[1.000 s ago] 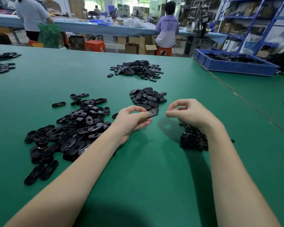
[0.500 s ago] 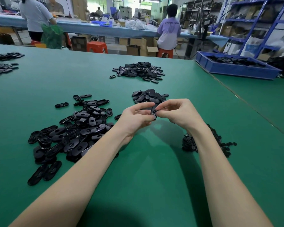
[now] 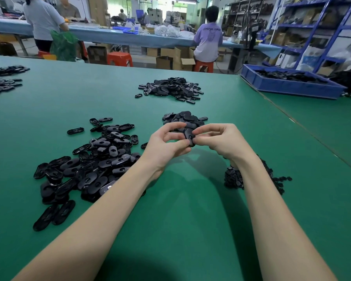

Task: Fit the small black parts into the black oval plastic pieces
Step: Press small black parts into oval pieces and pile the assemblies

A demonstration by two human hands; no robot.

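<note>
Above the green table [image 3: 180, 209], the left hand [image 3: 166, 146] and right hand [image 3: 217, 141] both pinch one black oval piece [image 3: 189, 136] with curled fingers.

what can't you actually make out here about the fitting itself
Head view only:
- Small black part: hidden behind the right hand fingertips; whether it is seated cannot be told.
- Black oval plastic piece: mostly covered by both hands, the left hand below it.
- Pile of small black parts: partly hidden by the right forearm.
</note>
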